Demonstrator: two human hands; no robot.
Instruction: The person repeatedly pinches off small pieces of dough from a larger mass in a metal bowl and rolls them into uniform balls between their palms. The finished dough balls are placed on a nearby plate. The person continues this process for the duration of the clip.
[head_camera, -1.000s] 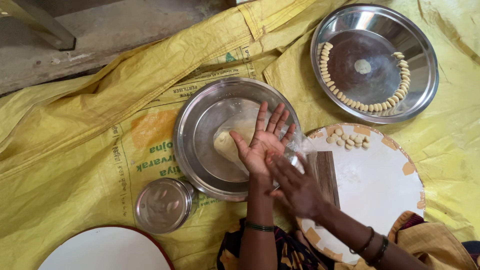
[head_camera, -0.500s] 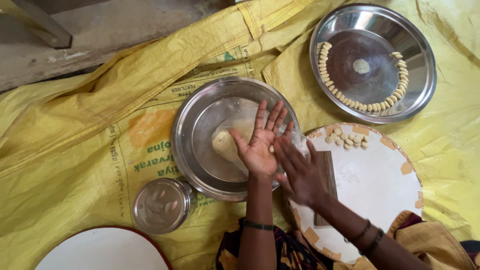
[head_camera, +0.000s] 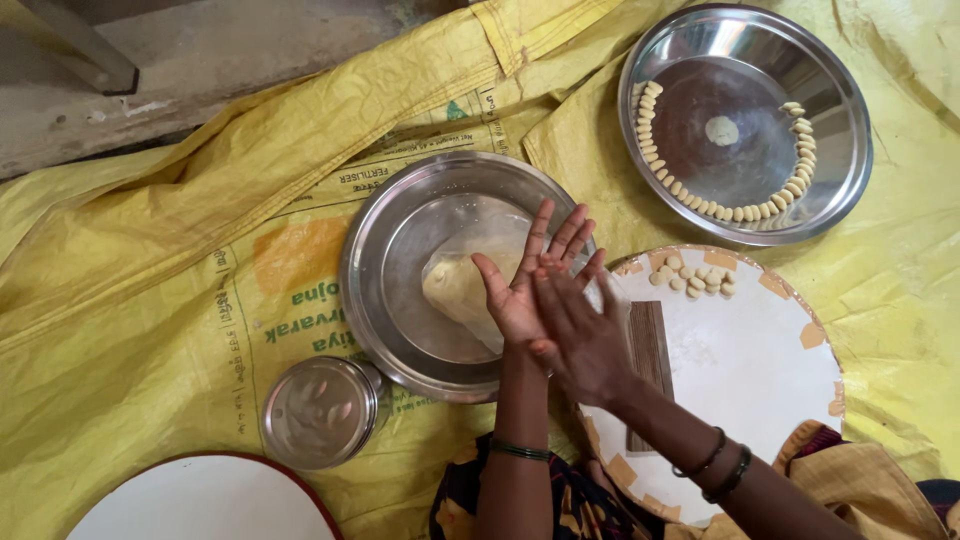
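A bare grey concrete floor (head_camera: 200, 60) shows along the top left edge, with a yellow woven sack sheet (head_camera: 120, 300) spread over the rest of the ground. At the lower left lies a white round board with a red rim (head_camera: 200, 500), and just right of it stands a small lidded steel tin (head_camera: 320, 412). Next comes a wide steel bowl (head_camera: 370, 270) holding a lump of pale dough (head_camera: 455, 285). Above its right side the left hand (head_camera: 525, 290) is open, palm up, fingers spread; the right hand (head_camera: 580, 335) lies flat across it, also open, and whether anything sits between the palms cannot be told. Right of them is a white round board (head_camera: 740, 370) with small dough pieces (head_camera: 690, 278) at its top, and farthest right a steel plate (head_camera: 850, 150) ringed with shaped pieces (head_camera: 740, 212).
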